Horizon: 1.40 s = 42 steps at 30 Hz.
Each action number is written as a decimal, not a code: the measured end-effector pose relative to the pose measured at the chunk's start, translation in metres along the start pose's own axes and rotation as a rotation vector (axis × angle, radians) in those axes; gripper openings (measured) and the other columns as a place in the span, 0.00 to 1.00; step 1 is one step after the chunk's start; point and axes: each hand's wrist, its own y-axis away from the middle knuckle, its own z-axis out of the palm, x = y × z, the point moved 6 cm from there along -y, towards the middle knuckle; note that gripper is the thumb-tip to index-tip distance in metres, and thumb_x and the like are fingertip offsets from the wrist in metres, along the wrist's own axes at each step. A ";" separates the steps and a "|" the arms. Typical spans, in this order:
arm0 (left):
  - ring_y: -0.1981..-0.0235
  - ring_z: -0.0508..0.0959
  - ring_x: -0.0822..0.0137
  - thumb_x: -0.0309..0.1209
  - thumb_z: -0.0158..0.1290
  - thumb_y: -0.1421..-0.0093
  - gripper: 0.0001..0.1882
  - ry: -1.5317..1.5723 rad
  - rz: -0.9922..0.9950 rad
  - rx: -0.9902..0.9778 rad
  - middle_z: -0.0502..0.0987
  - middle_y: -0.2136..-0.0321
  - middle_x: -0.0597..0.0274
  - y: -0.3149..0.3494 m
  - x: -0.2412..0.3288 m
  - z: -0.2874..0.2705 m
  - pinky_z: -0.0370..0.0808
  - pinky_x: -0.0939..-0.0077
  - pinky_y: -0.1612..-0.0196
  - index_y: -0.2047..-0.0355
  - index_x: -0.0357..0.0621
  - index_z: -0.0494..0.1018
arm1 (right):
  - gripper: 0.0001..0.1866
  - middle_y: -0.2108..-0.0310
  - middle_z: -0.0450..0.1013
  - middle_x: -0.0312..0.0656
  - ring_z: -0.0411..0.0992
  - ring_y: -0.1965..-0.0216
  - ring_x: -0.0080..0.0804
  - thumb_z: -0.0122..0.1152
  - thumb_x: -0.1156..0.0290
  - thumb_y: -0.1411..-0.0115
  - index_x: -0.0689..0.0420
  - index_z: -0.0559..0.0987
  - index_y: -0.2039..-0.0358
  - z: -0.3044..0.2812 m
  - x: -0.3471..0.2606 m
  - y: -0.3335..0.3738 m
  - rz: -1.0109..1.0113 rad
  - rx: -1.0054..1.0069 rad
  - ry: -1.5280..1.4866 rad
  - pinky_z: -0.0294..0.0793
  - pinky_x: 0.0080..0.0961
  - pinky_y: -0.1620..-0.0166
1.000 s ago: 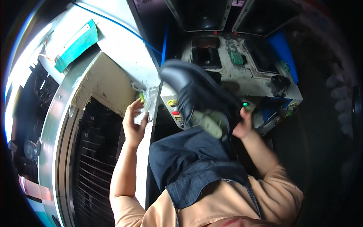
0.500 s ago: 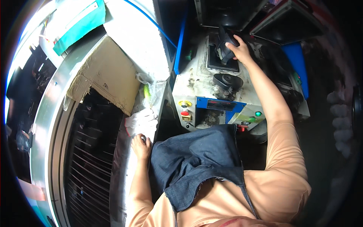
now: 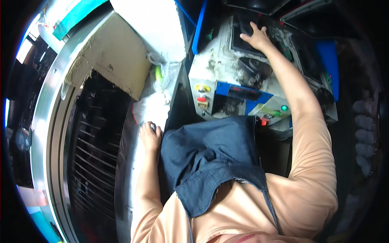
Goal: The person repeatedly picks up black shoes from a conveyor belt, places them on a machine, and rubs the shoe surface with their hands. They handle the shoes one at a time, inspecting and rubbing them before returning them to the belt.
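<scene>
My right hand (image 3: 257, 39) is stretched over the back of a white machine (image 3: 206, 67), fingers and thumb spread, holding nothing. Just beyond its fingertips, a black, dimly lit shoe-like piece (image 3: 244, 25) lies in a dark framed recess. Nearer me on the machine top sits a rounded black block (image 3: 253, 67) with a knob-like centre. My left hand (image 3: 150, 137) rests on the narrow white ledge at my left with its fingers curled. A small dark grey thing shows at those fingers, too small to name. White gloves (image 3: 152, 110) lie just beyond that hand.
The machine's front carries a red button (image 3: 201, 99), a lit green button (image 3: 284, 108) and a red knob (image 3: 264, 121). A cardboard piece (image 3: 117, 52) stands over a dark rack (image 3: 95, 158) at left. Dark screen-like panels (image 3: 316, 20) stand behind the machine.
My right hand has let go of the black shoe-like piece, which was raised and now lies lower in the recess. Its fingers have spread. My left hand stays by the gloves; the whole view has shifted.
</scene>
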 end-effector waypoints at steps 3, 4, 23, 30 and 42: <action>0.54 0.73 0.50 0.39 0.57 0.43 0.18 0.009 0.004 0.000 0.76 0.60 0.53 -0.004 0.003 0.004 0.67 0.54 0.50 0.56 0.44 0.72 | 0.61 0.27 0.33 0.64 0.48 0.30 0.69 0.67 0.33 0.52 0.44 0.47 0.26 -0.006 0.006 0.007 -0.090 0.006 0.063 0.56 0.49 0.31; 0.54 0.73 0.51 0.39 0.58 0.43 0.18 0.006 -0.009 -0.015 0.76 0.60 0.53 -0.003 0.002 0.004 0.67 0.54 0.50 0.56 0.45 0.72 | 0.57 0.27 0.36 0.63 0.51 0.30 0.66 0.68 0.38 0.49 0.46 0.50 0.27 -0.012 0.003 0.020 -0.143 0.068 0.097 0.58 0.45 0.31; 0.70 0.81 0.58 0.37 0.54 0.35 0.13 0.616 0.239 -0.392 0.81 0.74 0.52 -0.051 0.206 0.069 0.76 0.67 0.62 0.63 0.40 0.81 | 0.08 0.71 0.79 0.49 0.79 0.68 0.45 0.62 0.70 0.39 0.61 0.81 0.64 0.031 0.173 0.325 0.030 0.016 -0.417 0.76 0.35 0.62; 0.69 0.83 0.53 0.39 0.52 0.36 0.15 0.447 0.233 -0.347 0.81 0.74 0.49 -0.059 0.208 0.084 0.78 0.62 0.62 0.66 0.42 0.83 | 0.06 0.72 0.78 0.50 0.79 0.70 0.44 0.62 0.73 0.40 0.62 0.81 0.65 0.037 0.168 0.319 -0.072 0.198 -0.307 0.75 0.35 0.64; 0.68 0.82 0.57 0.40 0.51 0.33 0.16 0.527 -0.024 -0.321 0.82 0.72 0.50 -0.037 0.120 0.027 0.76 0.64 0.59 0.64 0.39 0.81 | 0.06 0.77 0.78 0.41 0.76 0.78 0.26 0.62 0.71 0.37 0.59 0.81 0.62 0.050 0.152 0.367 0.109 -0.122 -0.603 0.76 0.27 0.70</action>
